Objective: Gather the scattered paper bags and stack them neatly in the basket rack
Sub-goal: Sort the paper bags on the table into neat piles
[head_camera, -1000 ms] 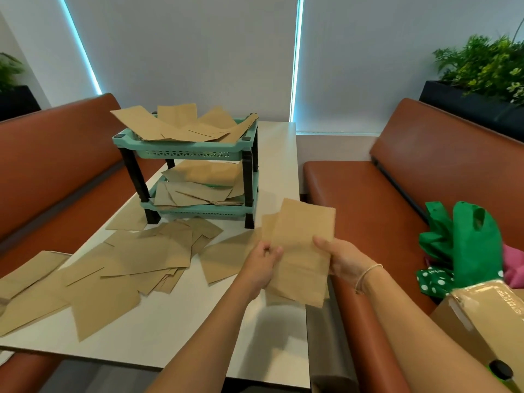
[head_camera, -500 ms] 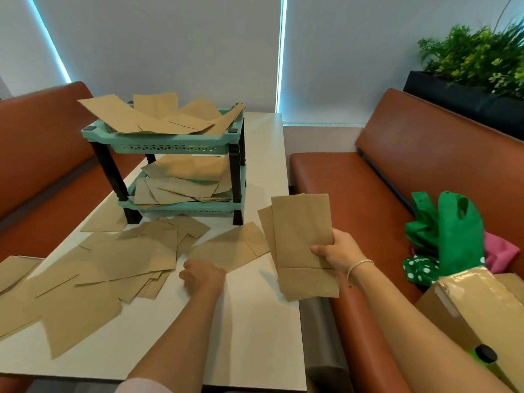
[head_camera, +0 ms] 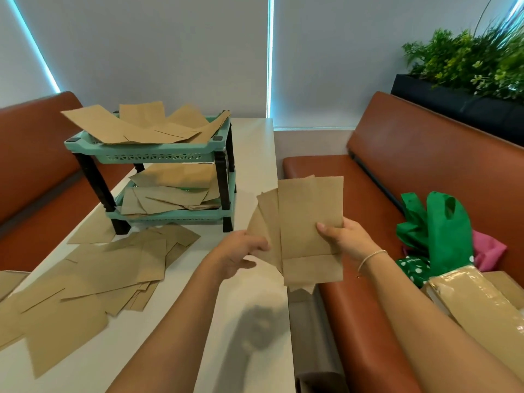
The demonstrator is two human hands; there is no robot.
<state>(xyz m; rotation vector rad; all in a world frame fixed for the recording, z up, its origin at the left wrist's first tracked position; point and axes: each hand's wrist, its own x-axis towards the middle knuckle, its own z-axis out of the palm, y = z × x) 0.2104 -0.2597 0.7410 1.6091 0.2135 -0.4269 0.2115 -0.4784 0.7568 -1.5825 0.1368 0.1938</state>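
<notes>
Left hand [head_camera: 241, 251] has lifted off the desk [head_camera: 255, 154] and now pinches a paper bag against the fanned stack of bags [head_camera: 309, 219] gripped by right hand [head_camera: 344, 238]. Rack [head_camera: 158, 154] far-left of both, bags messy.

The fanned paper bags [head_camera: 310, 222] overlap, so their count cannot be told, and the front one hides most of those behind it. The right hand [head_camera: 344, 236] shows only thumb and palm; its fingers lie behind the bags. The scattered bags [head_camera: 85, 282] at lower left run off the frame's left edge. The rack's [head_camera: 158, 150] lower tier is shadowed, its bags uncountable. The cardboard box [head_camera: 479, 304] is cut by the right edge.
</notes>
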